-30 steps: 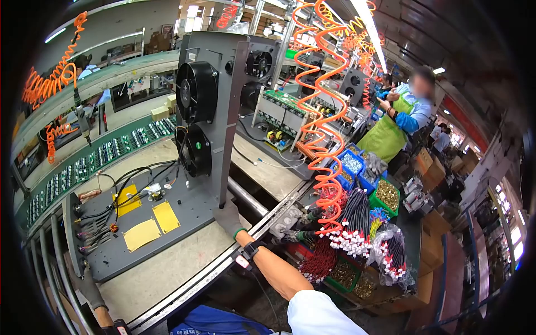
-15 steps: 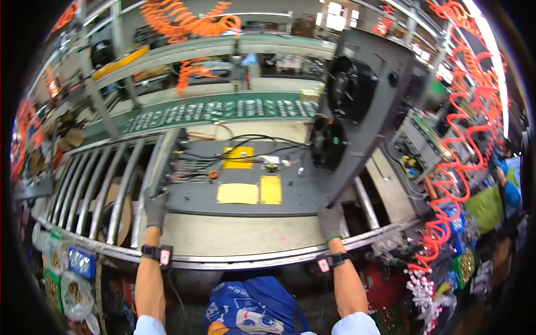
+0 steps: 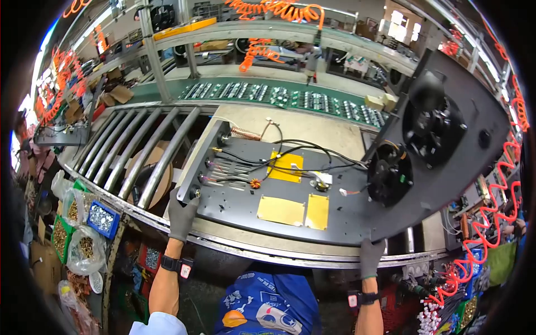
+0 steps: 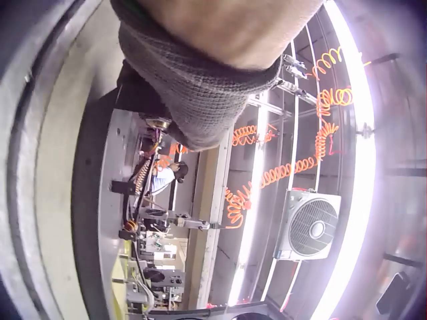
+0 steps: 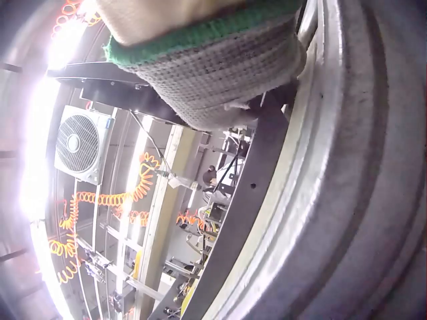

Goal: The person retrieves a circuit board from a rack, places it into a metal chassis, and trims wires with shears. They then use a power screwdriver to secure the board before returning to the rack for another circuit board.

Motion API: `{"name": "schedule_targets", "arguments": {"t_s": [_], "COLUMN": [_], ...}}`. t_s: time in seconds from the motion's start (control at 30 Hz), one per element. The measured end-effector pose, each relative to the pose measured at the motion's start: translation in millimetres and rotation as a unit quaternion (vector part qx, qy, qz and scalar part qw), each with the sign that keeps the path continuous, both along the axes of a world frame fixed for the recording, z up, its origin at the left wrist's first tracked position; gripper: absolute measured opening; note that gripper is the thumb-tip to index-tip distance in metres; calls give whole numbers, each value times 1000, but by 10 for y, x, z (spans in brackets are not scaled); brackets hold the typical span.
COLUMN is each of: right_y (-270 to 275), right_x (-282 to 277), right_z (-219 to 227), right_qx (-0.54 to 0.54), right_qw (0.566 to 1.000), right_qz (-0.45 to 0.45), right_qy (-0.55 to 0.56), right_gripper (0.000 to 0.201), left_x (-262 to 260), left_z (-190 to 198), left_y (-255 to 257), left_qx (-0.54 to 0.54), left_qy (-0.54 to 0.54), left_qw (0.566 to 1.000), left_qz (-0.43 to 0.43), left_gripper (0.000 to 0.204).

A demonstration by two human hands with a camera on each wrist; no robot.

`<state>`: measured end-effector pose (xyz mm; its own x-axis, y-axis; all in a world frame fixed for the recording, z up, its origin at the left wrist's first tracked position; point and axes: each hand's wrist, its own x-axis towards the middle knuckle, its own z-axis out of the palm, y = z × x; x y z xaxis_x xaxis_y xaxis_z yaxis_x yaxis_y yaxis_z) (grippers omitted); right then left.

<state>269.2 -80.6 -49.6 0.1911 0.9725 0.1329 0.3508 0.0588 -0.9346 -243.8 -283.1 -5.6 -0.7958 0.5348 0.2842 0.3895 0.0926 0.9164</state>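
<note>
A dark grey metal chassis (image 3: 234, 211) with an upright panel (image 3: 458, 167) at its right end overlaps a pale board on the roller line. Two black fans (image 3: 391, 174) are fixed to the panel. Black cables (image 3: 301, 146), a small toroid coil (image 3: 255, 183) and yellow sheets (image 3: 281, 210) lie on the base. My left hand (image 3: 181, 219), in a grey glove, grips the chassis's left end plate at the front corner. At the front right corner, below the panel, my gloved right hand (image 3: 371, 258) holds the base edge. Both wrist views hide most of the fingertips.
Metal rollers (image 3: 139, 156) run off to the left. Behind the pale board (image 3: 312, 125) stretches a green belt (image 3: 223, 92) with circuit boards. Bins of fasteners (image 3: 102, 218) stand low at left. Orange coiled hoses (image 3: 480, 223) hang at right and overhead.
The head view has swung left from the right-hand side. The chassis sits closer to the front rail, showing more board behind it. Both hands stay at its front corners.
</note>
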Motion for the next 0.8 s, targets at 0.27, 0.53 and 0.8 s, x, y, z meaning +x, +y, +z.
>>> {"name": "schedule_targets", "arguments": {"t_s": [0.27,0.53,0.8], "right_y": [-17,164,105], "right_x": [34,196,133], "right_z": [-91,-384,-316], "right_qx": [21,38,57], "right_qw": [1000,997,997], "right_qz": [-10,-47,-12], "right_qy": [-11,50,47], "right_gripper": [42,47,43], "left_x": [-282,-225,-187], "left_z": [-121,-90,-223], "left_y": [-240,-225,-224], "left_qx": [-213,-259,-160], "left_qy": [136,307,189], "left_qw": [966,916,967], "left_qz": [-47,-8,-51], "left_gripper": [101,66,36]}}
